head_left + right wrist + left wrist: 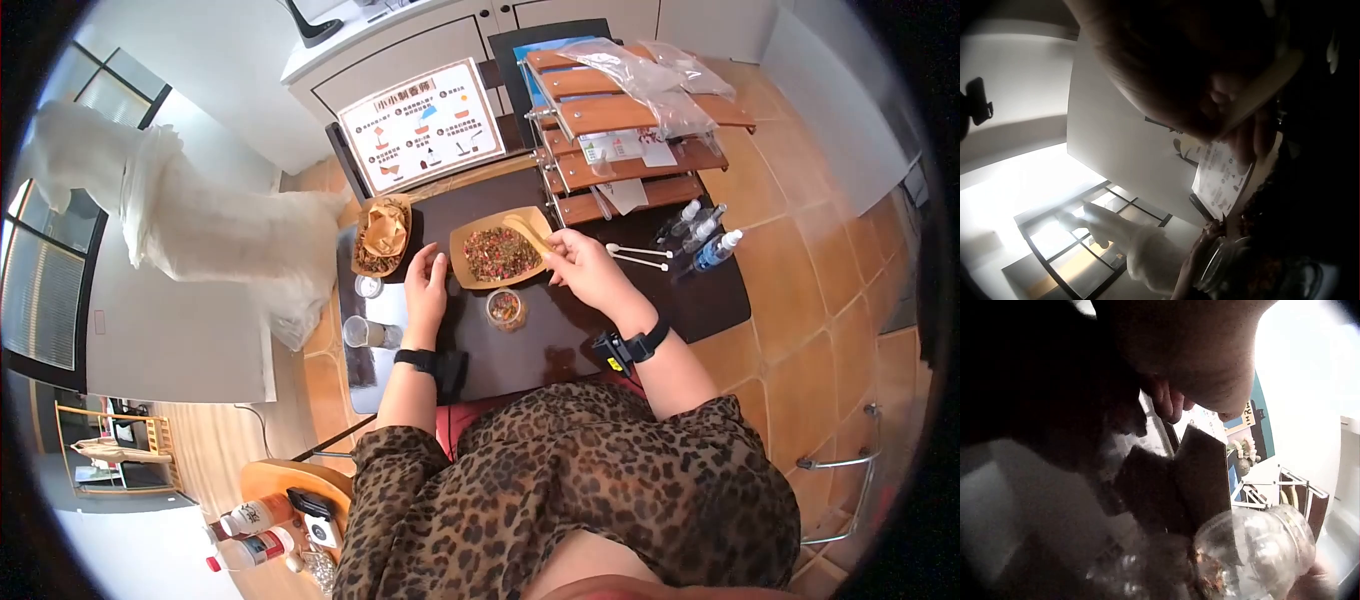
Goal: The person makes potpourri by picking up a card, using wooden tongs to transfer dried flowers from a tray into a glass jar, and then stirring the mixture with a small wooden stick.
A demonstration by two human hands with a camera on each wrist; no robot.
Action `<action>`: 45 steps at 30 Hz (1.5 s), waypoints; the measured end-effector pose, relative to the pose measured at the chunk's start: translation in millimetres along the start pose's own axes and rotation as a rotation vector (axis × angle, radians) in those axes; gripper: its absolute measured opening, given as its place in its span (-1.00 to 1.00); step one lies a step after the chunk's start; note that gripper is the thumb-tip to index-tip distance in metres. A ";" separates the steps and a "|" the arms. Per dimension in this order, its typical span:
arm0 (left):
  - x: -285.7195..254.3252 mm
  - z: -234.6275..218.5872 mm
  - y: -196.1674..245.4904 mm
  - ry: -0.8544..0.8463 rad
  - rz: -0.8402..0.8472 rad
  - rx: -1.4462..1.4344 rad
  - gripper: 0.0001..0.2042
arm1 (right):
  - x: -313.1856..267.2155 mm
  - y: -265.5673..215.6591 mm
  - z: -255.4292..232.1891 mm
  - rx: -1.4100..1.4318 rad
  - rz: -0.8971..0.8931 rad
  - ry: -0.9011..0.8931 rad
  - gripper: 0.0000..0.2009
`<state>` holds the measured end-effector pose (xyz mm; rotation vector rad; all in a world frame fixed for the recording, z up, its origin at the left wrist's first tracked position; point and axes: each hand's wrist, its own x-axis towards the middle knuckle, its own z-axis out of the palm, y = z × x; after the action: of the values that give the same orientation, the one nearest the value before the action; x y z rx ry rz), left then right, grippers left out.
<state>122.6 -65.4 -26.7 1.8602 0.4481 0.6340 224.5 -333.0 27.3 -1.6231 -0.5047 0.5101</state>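
Note:
My right hand (592,270) pinches a light wooden spoon (534,234) over the right side of a kraft paper tray (462,272). A mix of dried flowers and herbs (500,254) in red, green and brown fills the tray. In the right wrist view the spoon's pale handle (1263,90) crosses the fingers. On the tray's other side, my left hand (427,288) stays near its left edge with loosely bent fingers and holds nothing. A clear jar (507,311), partly filled with dried bits, stands just in front of the tray; the left wrist view shows its glassy side (1254,544).
Left of my left hand are a second paper tray (384,236) with crumpled brown paper, a small white-lidded container (369,285) and a clear cup (366,332). An instruction sign (425,125) and wooden rack (630,120) stand behind. Spray bottles (716,250) and small white spoons (640,257) lie right.

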 end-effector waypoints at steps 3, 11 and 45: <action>9.8 -13.8 13.1 0.004 -0.069 -0.051 -0.66 | 5.8 -10.8 12.4 -0.084 -0.091 0.032 -0.77; -10.0 1.1 112.1 -0.297 -0.274 -0.311 -0.62 | 7.4 -42.5 62.6 -0.347 -0.287 0.087 -0.73; 20.9 -27.4 51.3 -0.418 -0.175 0.292 -0.68 | 25.4 87.2 -12.1 -0.180 -0.241 0.307 -0.74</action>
<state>122.8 -51.7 33.5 2.1332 0.4346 0.0536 254.9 -336.7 -59.1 -1.7448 -0.5160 0.0336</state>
